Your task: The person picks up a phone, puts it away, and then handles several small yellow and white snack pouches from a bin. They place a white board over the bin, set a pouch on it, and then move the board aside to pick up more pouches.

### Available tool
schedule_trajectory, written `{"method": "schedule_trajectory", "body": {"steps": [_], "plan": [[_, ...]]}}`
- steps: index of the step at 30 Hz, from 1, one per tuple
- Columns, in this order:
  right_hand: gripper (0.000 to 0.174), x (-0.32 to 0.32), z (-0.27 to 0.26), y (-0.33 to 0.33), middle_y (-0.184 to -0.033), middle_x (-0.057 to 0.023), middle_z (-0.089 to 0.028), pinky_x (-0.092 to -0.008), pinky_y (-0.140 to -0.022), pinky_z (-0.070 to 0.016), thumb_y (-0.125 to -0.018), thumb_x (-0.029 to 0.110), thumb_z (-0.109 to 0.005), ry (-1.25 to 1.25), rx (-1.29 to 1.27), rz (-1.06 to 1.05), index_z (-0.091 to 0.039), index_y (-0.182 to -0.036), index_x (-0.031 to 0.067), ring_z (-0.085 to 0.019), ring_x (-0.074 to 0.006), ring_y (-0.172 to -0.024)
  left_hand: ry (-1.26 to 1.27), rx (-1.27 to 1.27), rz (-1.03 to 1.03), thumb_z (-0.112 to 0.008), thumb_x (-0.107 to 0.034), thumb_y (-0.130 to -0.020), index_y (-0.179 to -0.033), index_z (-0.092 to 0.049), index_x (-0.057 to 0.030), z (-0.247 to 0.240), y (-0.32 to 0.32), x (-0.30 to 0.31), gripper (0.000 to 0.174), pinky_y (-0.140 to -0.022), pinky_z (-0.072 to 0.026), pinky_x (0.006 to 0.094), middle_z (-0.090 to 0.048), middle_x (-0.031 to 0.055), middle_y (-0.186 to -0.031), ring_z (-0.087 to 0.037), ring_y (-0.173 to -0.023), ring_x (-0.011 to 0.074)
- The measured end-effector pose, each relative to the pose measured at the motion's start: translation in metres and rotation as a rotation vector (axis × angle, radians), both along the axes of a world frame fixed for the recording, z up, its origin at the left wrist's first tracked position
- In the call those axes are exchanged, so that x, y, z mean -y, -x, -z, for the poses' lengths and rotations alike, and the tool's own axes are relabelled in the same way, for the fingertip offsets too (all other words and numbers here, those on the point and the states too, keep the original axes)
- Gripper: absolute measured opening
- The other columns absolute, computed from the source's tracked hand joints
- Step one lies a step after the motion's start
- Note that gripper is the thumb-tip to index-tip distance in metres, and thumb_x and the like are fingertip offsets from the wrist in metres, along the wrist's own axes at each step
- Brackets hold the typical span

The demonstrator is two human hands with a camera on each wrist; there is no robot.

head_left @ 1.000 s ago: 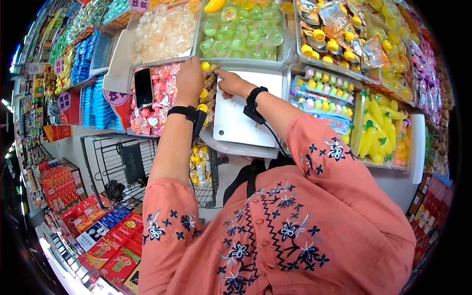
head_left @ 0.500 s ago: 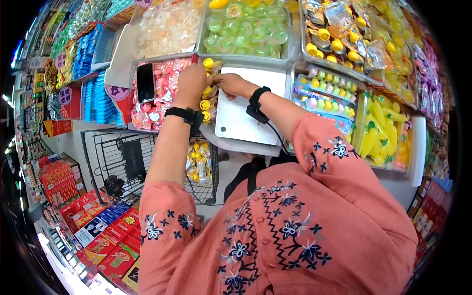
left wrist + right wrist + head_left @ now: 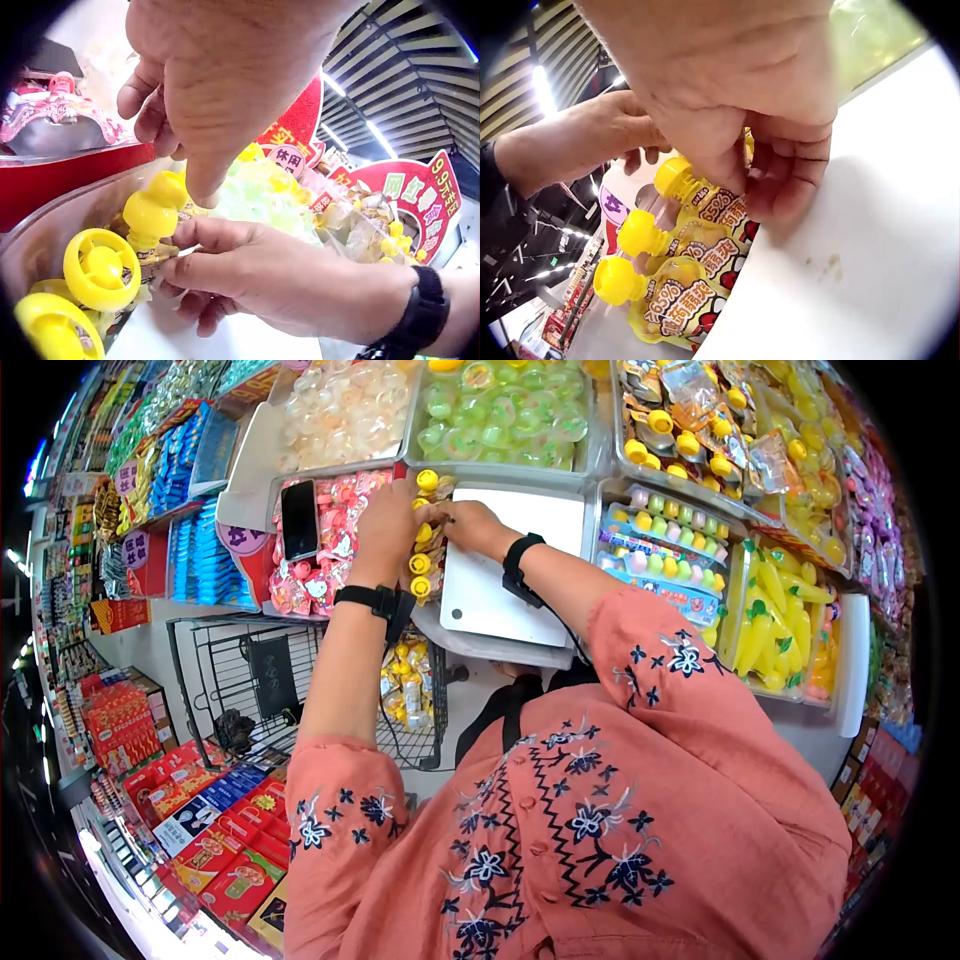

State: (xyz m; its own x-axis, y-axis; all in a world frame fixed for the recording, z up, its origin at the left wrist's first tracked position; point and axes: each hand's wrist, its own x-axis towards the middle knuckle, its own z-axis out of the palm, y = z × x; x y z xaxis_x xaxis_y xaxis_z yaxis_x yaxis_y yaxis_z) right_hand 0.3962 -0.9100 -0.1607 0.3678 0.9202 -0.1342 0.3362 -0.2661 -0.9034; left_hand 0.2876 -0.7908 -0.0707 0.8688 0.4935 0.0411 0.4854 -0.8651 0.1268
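Yellow-capped jelly pouches [image 3: 421, 564] stand in a row along the left edge of a white board [image 3: 515, 575]. My right hand [image 3: 478, 528] reaches in from the board's side. Its thumb and fingers pinch a pouch [image 3: 731, 210] at the board's edge, and the right wrist view partly hides that grip. Over the row hangs my left hand [image 3: 386, 525], its thumb pointing down close behind a yellow cap [image 3: 152, 214]. The other left fingers are bent loosely, with nothing showing between them.
A black phone [image 3: 299, 520] lies on pink packets [image 3: 335, 550] to the left. Behind are bins of clear jelly cups [image 3: 345, 415] and green jelly cups [image 3: 500, 420]. Banana-shaped sweets [image 3: 770, 615] sit at the right. A wire cart [image 3: 225, 670] stands below, holding yellow-capped packs [image 3: 405, 685].
The head view has shifted slightly. My left hand has drawn a little back from the far end of the row, showing more caps, while my right hand stays beside the pouches.
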Motion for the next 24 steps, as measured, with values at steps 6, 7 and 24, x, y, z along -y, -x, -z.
{"method": "schedule_trajectory", "body": {"steps": [6, 7, 24], "plan": [[0.016, 0.0, 0.003, 0.002, -0.085, -0.0163, -0.07, -0.041, -0.07, -0.0546, -0.083, 0.009, -0.059, -0.003, -0.301, 0.084, -0.069, -0.095, 0.0075, -0.069, -0.0326, -0.073, 0.013, -0.161, -0.053, -0.075, -0.038, -0.082, -0.097, -0.06, -0.0038, -0.007, 0.02, 0.018, 0.04, -0.073, -0.0557, 0.0448, -0.068, 0.0154, -0.087, -0.069, -0.085, 0.0344], [0.015, -0.002, 0.001, 0.003, -0.083, -0.0161, -0.07, -0.0407, -0.069, -0.0545, -0.084, 0.009, -0.058, -0.021, -0.239, 0.091, -0.069, -0.094, 0.0074, -0.069, -0.0314, -0.071, -0.023, -0.144, -0.014, -0.075, -0.038, -0.082, -0.096, -0.06, -0.0038, -0.001, 0.025, 0.017, 0.039, -0.073, -0.0558, 0.0447, -0.069, 0.0154, -0.087, -0.069, -0.084, 0.0342], [0.014, 0.016, -0.006, 0.004, -0.074, -0.0077, -0.065, -0.0334, -0.054, -0.0546, -0.087, 0.009, -0.059, -0.031, -0.39, 0.215, -0.063, -0.099, 0.0057, -0.065, -0.0167, -0.061, 0.097, -0.298, -0.064, -0.073, -0.039, -0.084, -0.098, -0.067, -0.0003, -0.024, 0.048, 0.041, 0.042, -0.078, -0.0563, 0.0462, -0.07, 0.019, -0.094, -0.069, -0.089, 0.0367]]}}
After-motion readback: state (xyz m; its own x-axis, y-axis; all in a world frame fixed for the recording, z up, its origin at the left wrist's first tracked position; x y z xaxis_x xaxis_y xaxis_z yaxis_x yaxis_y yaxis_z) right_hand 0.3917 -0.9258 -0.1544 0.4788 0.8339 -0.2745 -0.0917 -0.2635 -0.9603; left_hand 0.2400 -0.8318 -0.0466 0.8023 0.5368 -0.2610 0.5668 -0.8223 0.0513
